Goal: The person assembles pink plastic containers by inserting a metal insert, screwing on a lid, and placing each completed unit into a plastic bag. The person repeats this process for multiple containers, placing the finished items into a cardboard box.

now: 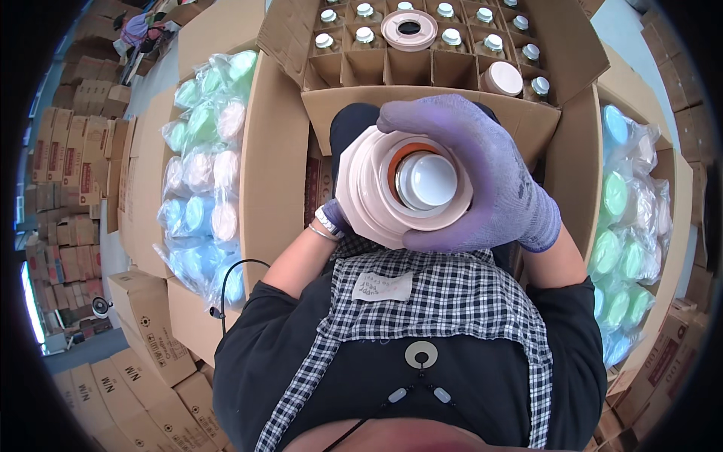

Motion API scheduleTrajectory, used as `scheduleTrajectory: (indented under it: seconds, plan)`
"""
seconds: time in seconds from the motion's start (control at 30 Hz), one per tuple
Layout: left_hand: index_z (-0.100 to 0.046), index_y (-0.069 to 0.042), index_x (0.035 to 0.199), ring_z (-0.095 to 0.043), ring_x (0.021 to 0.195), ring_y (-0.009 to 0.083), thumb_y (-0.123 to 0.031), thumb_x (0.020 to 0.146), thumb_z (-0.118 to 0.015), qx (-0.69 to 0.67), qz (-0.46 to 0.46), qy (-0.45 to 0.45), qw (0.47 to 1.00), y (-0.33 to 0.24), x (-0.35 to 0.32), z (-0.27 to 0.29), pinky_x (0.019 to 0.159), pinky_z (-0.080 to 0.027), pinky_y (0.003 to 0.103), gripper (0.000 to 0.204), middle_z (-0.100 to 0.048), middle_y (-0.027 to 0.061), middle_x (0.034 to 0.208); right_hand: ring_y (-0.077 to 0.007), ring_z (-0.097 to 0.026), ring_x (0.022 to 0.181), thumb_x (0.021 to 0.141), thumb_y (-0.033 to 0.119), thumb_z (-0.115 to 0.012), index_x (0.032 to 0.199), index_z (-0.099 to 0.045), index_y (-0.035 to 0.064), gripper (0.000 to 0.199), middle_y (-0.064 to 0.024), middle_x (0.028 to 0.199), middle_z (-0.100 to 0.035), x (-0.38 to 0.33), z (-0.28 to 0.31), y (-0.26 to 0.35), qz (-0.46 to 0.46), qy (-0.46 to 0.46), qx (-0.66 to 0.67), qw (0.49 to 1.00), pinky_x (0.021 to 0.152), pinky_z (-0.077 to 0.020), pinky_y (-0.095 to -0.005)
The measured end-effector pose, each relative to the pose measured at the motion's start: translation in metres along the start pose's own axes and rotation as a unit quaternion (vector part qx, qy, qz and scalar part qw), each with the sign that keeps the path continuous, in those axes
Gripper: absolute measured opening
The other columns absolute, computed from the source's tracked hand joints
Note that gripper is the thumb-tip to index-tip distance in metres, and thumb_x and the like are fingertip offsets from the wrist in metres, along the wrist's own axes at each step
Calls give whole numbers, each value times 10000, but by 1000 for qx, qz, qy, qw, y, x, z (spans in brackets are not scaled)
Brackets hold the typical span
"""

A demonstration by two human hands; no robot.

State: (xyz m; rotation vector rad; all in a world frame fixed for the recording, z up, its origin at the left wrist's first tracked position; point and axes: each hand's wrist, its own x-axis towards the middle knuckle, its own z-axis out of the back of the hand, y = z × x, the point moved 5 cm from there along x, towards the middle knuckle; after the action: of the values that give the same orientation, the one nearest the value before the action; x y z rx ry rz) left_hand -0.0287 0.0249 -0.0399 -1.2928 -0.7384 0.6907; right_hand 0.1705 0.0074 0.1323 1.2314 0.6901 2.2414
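In front of my lap I hold a pale pink vacuum flask body [369, 188], its mouth turned up toward me. Inside the mouth sits an orange ring [393, 172] around a white round cap [431, 181]. My right hand [482, 177], in a purple knit glove, curves around the flask's right side, thumb near me and fingers on the far rim. My left hand [336, 217], also gloved, is at the lower left of the flask. The flask hides most of its fingers.
Ahead stands an open divided carton [429, 94] of clear bottles with white caps; a pink ring part [409, 30] and a pink lid [502, 79] rest on it. Open cartons with bagged green, pink and blue parts [199, 215] [621, 226] flank me. A person [139, 34] is far left.
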Motion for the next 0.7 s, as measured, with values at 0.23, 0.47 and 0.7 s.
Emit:
scheduleTrajectory:
  seconds: [0.23, 0.47, 0.7]
  plan:
    - [-236, -120, 1712, -358, 1582, 248, -317, 973, -803, 0, -1, -8, 1000, -3, 1, 5, 1310, -302, 405, 952, -326, 106, 1741, -335, -670, 1234, 652, 318, -997, 1479, -570, 46, 969, -150, 1364, -681, 5, 4, 9, 6, 12, 19, 1000, 1059, -528, -452]
    - [-238, -121, 1710, -359, 1581, 252, -321, 976, -801, 0, -2, -14, 1000, -1, 3, 10, 1311, -302, 411, 947, -329, 109, 1738, -324, -658, 1251, 669, 259, -981, 1490, -560, 51, 946, -144, 1364, -663, 3, 2, 6, -41, -36, 0, 998, 1057, -530, -448]
    - [-240, -121, 1709, -359, 1581, 256, -325, 978, -798, 0, -3, -11, 1000, -3, 9, 16, 1311, -302, 416, 942, -332, 111, 1736, -336, -650, 1242, 677, 228, -968, 1464, -590, 65, 888, -141, 1372, -646, 9, -2, 18, -28, -73, -79, 994, 1037, -544, -450]
